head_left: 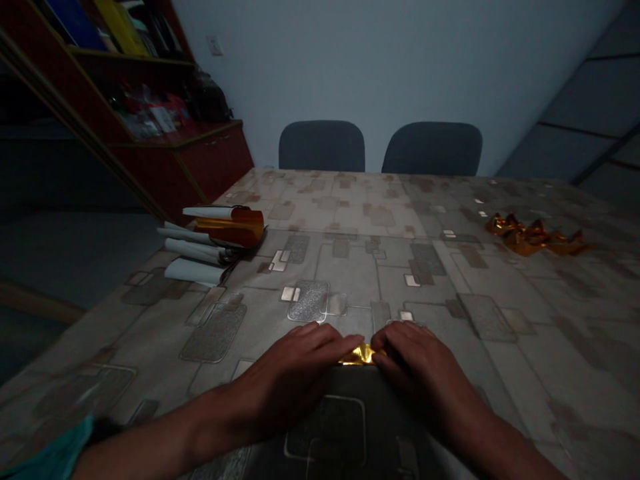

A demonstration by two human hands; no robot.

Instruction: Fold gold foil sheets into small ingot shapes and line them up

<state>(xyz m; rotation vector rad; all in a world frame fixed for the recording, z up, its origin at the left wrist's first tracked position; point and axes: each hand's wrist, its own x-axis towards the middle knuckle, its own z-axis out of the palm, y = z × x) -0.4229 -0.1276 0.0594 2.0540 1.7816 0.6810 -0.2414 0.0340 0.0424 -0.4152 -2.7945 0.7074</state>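
Between my two hands at the near side of the table lies a small piece of shiny gold foil paper (363,354). My left hand (310,357) closes on its left end, thumb and fingers pressed together. On its right end, my right hand (413,353) is curled with the fingertips pinching the foil. Most of the foil is hidden under my fingers. Several folded gold foil pieces (535,237) lie together at the right of the table. A stack of curled sheets (235,230), gold on one face and white on the other, rests at the left edge.
A patterned tablecloth (350,267) covers the table. Two grey chairs (322,145) stand behind its far edge, against a pale wall. At the back left is a reddish wooden cabinet (215,157) with folders and bags on its shelves. The room is dim.
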